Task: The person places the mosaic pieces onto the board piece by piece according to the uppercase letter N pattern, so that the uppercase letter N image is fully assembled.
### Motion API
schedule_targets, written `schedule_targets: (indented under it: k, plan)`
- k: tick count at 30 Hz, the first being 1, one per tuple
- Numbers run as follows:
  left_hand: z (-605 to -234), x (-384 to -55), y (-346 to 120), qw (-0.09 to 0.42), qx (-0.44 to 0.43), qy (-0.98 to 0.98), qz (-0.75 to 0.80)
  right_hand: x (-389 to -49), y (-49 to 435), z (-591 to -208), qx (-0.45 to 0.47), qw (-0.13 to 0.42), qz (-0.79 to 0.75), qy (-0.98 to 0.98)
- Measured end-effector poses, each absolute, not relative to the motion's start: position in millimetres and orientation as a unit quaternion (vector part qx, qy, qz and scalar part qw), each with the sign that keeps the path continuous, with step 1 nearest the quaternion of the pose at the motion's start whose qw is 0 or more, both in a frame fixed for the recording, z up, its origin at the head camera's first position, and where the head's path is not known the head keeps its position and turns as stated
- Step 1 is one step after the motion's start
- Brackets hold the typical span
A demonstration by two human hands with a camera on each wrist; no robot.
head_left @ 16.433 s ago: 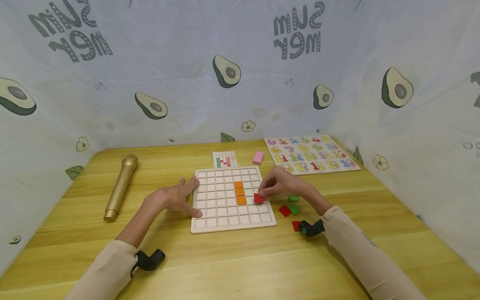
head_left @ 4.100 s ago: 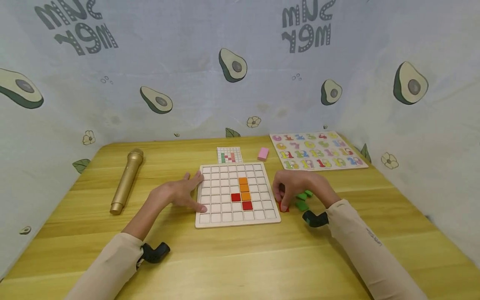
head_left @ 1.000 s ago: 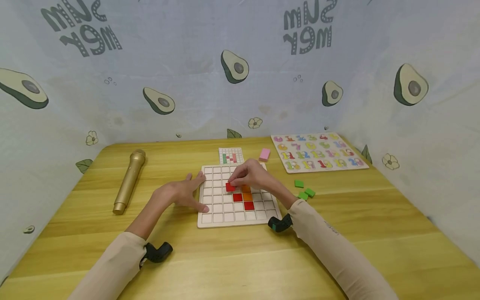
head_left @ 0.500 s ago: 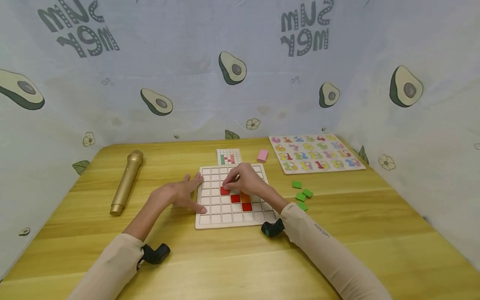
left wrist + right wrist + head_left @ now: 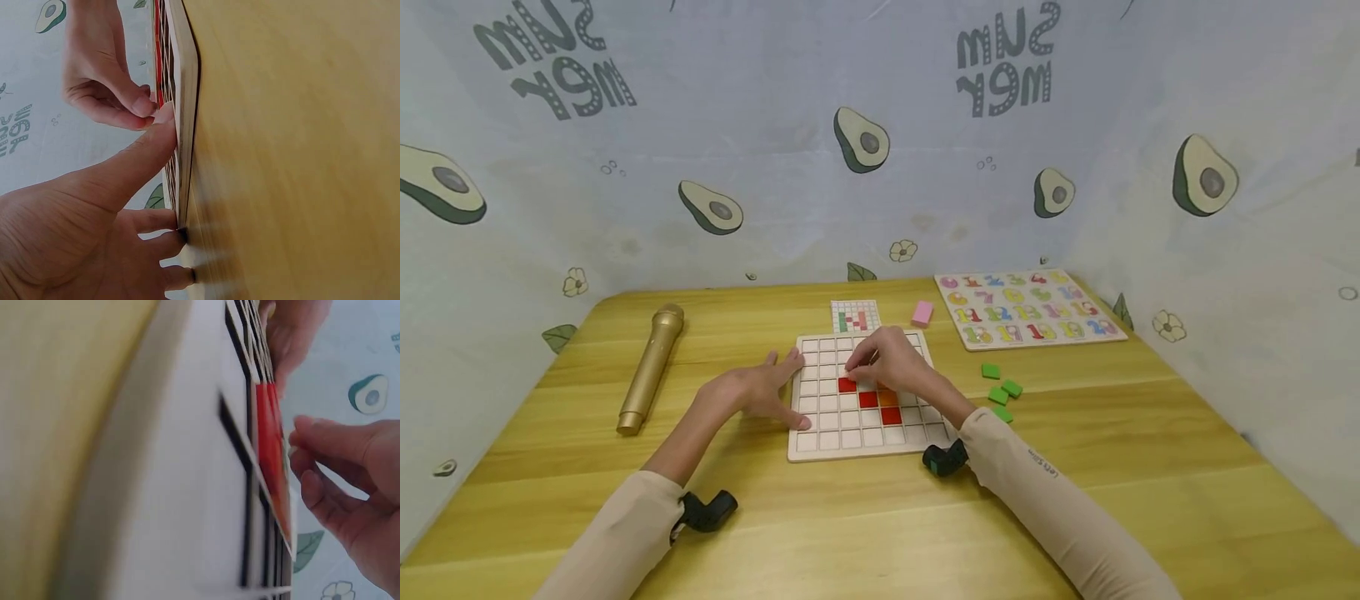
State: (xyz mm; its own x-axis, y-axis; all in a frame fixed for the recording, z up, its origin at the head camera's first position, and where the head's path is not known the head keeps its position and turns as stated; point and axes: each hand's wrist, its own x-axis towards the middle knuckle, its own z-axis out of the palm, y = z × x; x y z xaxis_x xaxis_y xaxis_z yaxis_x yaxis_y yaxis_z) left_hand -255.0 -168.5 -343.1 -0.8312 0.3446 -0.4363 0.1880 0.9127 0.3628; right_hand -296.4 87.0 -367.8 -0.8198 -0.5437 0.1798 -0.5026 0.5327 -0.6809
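A third red square tile (image 5: pixel 847 385) has reached mid-frame beneath the right hand (image 5: pixel 895 362), grip unclear; left-wrist view alone shows spread left hand (image 5: pixel 81 219) touching wooden table (image 5: pixel 294 156).

Head view looks forward and down across the table (image 5: pixel 820 542). Wrist views, close and edge-on, share the board (image 5: pixel 852 439).

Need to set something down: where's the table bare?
The table is bare between both sleeves, nearside of the grid board, and beyond the left hand, between microphone and board. Crowded: board's right, with green tiles and number board.
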Motion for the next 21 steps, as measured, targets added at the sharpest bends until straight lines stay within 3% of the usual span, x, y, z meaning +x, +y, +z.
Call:
schedule_targets:
  k: [5, 15, 21]
  plan:
    - [-345, -253, -168, 0.252, 0.138, 0.944, 0.162, -299, 113, -355, -0.341, 0.027, -0.396, 0.852]
    - [-346, -252, -167, 0.248, 0.141, 0.945, 0.161, -306, 198, -345, -0.341, 0.116, -0.467, 0.807]
    - [-343, -253, -168, 0.248, 0.145, 0.944, 0.162, -312, 244, -348, -0.354, 0.138, -0.453, 0.807]
